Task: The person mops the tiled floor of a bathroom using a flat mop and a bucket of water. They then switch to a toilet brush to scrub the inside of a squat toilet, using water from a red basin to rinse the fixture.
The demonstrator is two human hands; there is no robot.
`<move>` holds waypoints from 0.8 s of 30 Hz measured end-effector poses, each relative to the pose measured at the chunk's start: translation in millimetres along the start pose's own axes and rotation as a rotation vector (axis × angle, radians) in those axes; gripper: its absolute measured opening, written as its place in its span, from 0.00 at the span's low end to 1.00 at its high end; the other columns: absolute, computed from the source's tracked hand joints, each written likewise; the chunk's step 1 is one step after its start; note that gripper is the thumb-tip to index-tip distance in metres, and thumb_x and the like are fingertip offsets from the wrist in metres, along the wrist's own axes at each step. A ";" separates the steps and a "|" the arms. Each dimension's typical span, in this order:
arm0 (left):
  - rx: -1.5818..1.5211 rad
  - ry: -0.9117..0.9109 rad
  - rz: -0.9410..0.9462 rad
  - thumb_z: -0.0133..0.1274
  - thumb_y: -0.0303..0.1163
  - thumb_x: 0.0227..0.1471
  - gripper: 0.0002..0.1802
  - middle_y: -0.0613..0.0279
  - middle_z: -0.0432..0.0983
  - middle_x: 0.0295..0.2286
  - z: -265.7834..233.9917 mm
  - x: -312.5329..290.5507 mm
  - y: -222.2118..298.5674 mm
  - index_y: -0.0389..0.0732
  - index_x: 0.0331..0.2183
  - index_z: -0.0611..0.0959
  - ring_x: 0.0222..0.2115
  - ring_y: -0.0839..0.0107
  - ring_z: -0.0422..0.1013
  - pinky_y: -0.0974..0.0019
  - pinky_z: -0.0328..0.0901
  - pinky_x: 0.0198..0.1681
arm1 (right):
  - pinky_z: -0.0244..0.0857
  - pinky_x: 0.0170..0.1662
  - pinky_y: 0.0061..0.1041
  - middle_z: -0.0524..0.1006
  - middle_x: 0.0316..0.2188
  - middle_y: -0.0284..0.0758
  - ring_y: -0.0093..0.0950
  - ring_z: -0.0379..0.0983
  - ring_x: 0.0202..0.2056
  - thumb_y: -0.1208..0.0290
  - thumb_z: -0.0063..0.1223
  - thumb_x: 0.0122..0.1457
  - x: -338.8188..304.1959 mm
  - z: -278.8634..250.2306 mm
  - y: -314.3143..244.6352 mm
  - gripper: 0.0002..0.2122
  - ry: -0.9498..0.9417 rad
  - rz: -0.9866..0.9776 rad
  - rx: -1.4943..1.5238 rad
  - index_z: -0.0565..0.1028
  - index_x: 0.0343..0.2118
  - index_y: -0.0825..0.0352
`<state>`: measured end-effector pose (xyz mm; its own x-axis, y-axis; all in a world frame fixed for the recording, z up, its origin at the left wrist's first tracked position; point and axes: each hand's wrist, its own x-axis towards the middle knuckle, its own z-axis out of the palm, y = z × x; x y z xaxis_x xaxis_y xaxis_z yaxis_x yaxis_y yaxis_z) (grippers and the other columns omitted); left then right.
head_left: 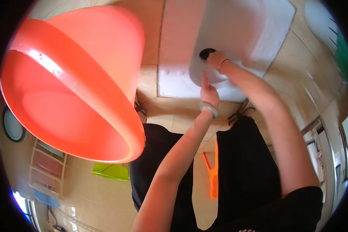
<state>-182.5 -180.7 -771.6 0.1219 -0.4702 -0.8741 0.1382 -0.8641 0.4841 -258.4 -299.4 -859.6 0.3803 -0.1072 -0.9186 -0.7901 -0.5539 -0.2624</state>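
A white squat toilet (174, 58) is set in the tiled floor ahead of me. Down in its basin, my right hand (217, 58) bends its fingers at a dark round spot (207, 53). Whether that spot is the drain hole or a black cover, I cannot tell, and anything in the fingers is hidden. Over the basin's near end hangs my left hand (209, 92), index finger stretched forward, the others partly curled, with nothing seen in it. A pale green bangle (209, 110) circles its wrist.
Close on my left rises a large coral-red plastic tub (104, 50). Behind it are a lime-green plastic item (112, 171), a storage rack (46, 168) and a round basin (14, 125). An orange plastic piece (214, 185) shows between my legs. Something green (345, 58) stands at far right.
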 end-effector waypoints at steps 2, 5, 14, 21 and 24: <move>-0.138 0.023 -0.024 0.32 0.11 0.46 0.38 0.50 0.54 0.58 13.7 -9.5 4.2 0.41 0.60 0.53 0.57 0.62 0.54 0.72 0.51 0.55 | 0.70 0.37 0.32 0.78 0.30 0.42 0.37 0.76 0.35 0.83 0.50 0.46 -45.5 -13.0 33.4 0.08 0.062 0.002 0.024 0.79 0.30 0.69; -0.382 0.054 -0.103 0.30 0.08 0.43 0.43 0.57 0.43 0.62 33.2 -29.3 11.5 0.44 0.61 0.50 0.62 0.62 0.42 0.66 0.43 0.60 | 0.70 0.36 0.33 0.77 0.29 0.43 0.39 0.75 0.34 0.83 0.49 0.46 -135.4 -76.7 54.4 0.08 0.059 -0.158 0.167 0.77 0.30 0.72; -0.292 -0.012 -0.118 0.31 0.09 0.44 0.40 0.58 0.45 0.61 42.7 -10.9 47.6 0.41 0.61 0.51 0.62 0.61 0.45 0.65 0.45 0.60 | 0.71 0.37 0.33 0.77 0.32 0.44 0.39 0.76 0.36 0.77 0.46 0.51 2.8 9.5 6.0 0.08 0.100 0.085 0.272 0.78 0.28 0.69; -0.386 0.061 -0.112 0.31 0.08 0.42 0.42 0.57 0.44 0.61 24.4 -26.3 14.3 0.42 0.61 0.51 0.62 0.61 0.42 0.62 0.43 0.61 | 0.68 0.41 0.35 0.75 0.34 0.47 0.43 0.73 0.38 0.81 0.44 0.50 -123.7 -44.6 40.6 0.15 -0.025 -0.099 0.235 0.72 0.43 0.68; -0.445 0.067 -0.106 0.31 0.08 0.42 0.43 0.58 0.44 0.61 53.6 -39.1 16.4 0.42 0.61 0.52 0.62 0.62 0.42 0.61 0.43 0.61 | 0.68 0.41 0.36 0.75 0.35 0.46 0.43 0.73 0.38 0.81 0.44 0.50 -153.3 -84.7 49.5 0.14 -0.017 -0.177 0.164 0.73 0.42 0.69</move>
<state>-237.7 -186.1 -731.6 0.1451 -0.3583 -0.9223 0.5602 -0.7386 0.3751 -315.1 -380.4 -706.8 0.5127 -0.0055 -0.8586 -0.7798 -0.4214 -0.4630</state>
